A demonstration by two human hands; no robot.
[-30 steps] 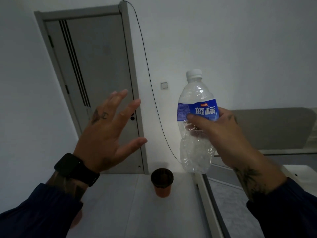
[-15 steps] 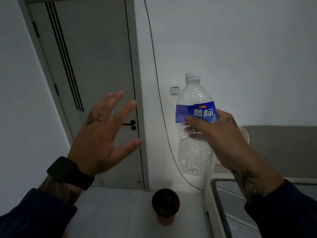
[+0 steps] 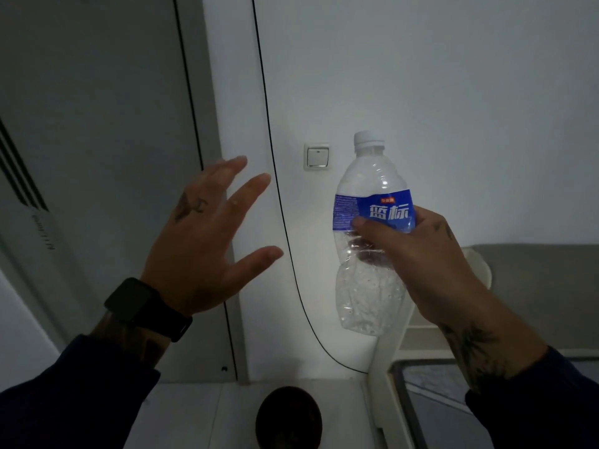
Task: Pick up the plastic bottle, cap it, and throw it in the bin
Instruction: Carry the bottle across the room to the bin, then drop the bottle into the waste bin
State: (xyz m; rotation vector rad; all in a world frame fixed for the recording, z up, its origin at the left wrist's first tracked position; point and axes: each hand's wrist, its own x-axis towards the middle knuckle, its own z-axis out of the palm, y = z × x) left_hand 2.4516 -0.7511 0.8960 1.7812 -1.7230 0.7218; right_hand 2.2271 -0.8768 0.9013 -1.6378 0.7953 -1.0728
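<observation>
While your right hand is wrapped around the middle of the plastic bottle, thumb across the lower edge of its blue label, your left hand is held up empty beside it, fingers spread and apart from the bottle. You wear a dark watch on the left wrist, and dark sleeves cover both forearms. You hold the bottle raised and nearly upright, leaning a little, with its white cap on top and its clear body crumpled below the label. Lower down, at the bottom edge of the view, the dark round opening of the bin sits on the pale floor. Behind it, a thin black cable runs down the white wall, a light switch sits between cable and bottle, and a grey door stands to the left.
</observation>
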